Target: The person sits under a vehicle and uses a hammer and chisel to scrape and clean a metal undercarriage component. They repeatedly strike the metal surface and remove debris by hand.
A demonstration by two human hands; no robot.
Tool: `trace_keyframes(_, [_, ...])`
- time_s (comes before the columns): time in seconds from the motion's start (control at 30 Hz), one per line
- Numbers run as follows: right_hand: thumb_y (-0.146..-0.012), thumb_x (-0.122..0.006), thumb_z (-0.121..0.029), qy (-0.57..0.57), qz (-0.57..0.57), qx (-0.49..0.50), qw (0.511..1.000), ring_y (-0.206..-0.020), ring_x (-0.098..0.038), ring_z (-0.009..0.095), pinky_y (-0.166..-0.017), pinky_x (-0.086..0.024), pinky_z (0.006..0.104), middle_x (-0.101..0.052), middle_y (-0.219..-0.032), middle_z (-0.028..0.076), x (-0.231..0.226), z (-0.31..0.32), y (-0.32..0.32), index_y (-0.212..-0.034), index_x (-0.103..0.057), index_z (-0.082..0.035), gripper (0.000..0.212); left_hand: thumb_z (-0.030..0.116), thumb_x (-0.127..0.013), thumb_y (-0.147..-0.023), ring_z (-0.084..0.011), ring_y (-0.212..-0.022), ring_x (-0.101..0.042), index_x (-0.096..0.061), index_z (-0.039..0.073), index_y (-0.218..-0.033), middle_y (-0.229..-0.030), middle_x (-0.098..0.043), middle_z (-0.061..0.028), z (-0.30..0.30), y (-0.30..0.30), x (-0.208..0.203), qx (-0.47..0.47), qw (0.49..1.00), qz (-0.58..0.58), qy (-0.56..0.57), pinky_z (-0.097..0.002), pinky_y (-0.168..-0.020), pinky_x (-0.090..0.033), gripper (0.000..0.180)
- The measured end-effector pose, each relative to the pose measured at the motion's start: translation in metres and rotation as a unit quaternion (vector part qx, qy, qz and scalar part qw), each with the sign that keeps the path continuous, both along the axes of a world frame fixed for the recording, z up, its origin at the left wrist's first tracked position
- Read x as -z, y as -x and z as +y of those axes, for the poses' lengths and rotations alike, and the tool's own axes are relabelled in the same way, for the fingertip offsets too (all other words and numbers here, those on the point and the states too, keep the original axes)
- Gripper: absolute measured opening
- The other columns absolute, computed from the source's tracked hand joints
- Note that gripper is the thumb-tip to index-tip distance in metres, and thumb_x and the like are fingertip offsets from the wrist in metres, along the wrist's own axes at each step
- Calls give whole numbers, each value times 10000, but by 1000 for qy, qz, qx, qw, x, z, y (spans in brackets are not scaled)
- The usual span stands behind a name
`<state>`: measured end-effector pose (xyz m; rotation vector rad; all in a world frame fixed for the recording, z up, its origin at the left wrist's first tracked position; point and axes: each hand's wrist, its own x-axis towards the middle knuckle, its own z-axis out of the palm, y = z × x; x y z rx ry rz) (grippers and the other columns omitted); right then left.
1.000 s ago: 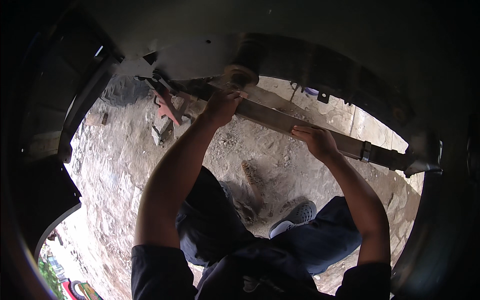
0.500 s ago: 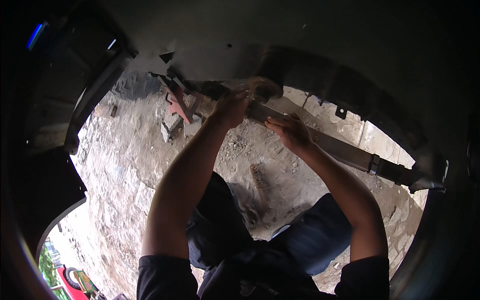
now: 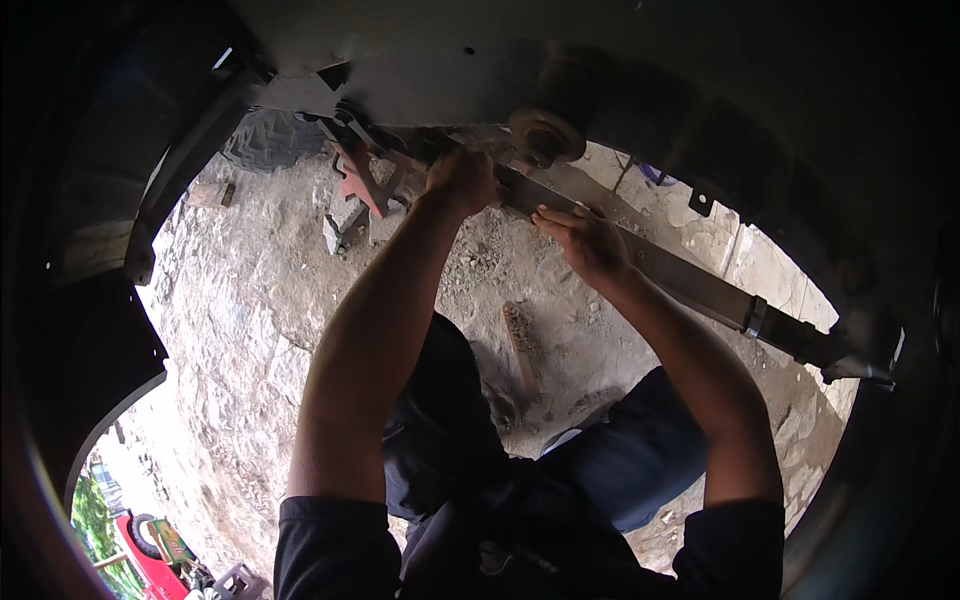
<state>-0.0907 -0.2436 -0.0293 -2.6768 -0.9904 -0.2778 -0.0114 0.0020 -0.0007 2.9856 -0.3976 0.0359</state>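
Observation:
A long dark leaf spring (image 3: 690,285) slants from the upper middle down to the right, with a metal clip (image 3: 755,316) banded around it. My left hand (image 3: 463,180) is closed at its upper-left stretch; the fingers curl away from view, so what they grip is hidden. Farther right along the same spring, my right hand (image 3: 592,242) holds it, thumb and fingertips against its side. Just above and between my hands, a round dark bushing-like part (image 3: 548,138) sticks down from the vehicle's underside (image 3: 420,85).
A red stand (image 3: 360,180) rises beside grey blocks (image 3: 345,222) at upper left, with a black tyre (image 3: 270,138) behind. On the dirt floor (image 3: 240,300) lie a brush-like piece (image 3: 518,345) and a small block (image 3: 210,194). Dark panels enclose both sides; red machinery (image 3: 150,560) shows at lower left.
The view has shifted, so most of the scene sits slightly higher. My left hand's fingers look more tightly curled; my right hand stays on the leaf spring.

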Motion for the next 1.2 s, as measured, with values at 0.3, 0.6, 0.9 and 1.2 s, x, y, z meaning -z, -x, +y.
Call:
trace_keyframes(0.3, [-891,-582,-57,-31,-20,-28,999,-981,-683,208,-968,-501,375,-674,-1329,11,6,-19,-3,-1249,-707,-161,393,550,-747,-804,-304,-1181,-647,-629,123,-1315,-1259,-677,-141,-21,18,-56,-173,976,122,46,-432,-989,-525,676])
trace_keyframes(0.6, [-884,-587,-29,-57,-8,-8,998,-1075,-693,261,-926,-529,430,-679,-1293,65,7,30,-22,-1233,-687,-116,373,554,-621,-933,-133,-1057,-700,-727,94,-1149,-755,-770,8,6,-2,3,-146,941,273,140,-317,-994,-504,519])
trace_keyframes(0.9, [-885,-592,-56,4,-31,-16,999,-1086,-663,247,-976,-529,400,-631,-1379,17,7,-34,3,-1290,-669,-137,421,516,-477,-1030,-187,-1138,-665,-708,42,-1177,-884,-785,-14,-10,-4,-14,-100,914,390,38,-340,-1022,-488,548])
trace_keyframes(1.2, [-866,-596,-59,-1,-20,-20,1000,-1050,-676,259,-923,-551,402,-627,-1380,30,13,-28,5,-1300,-652,-119,443,503,-380,-1068,-209,-693,-636,-777,33,-964,-699,-685,-24,15,-10,15,-64,907,405,96,-396,-663,-524,624])
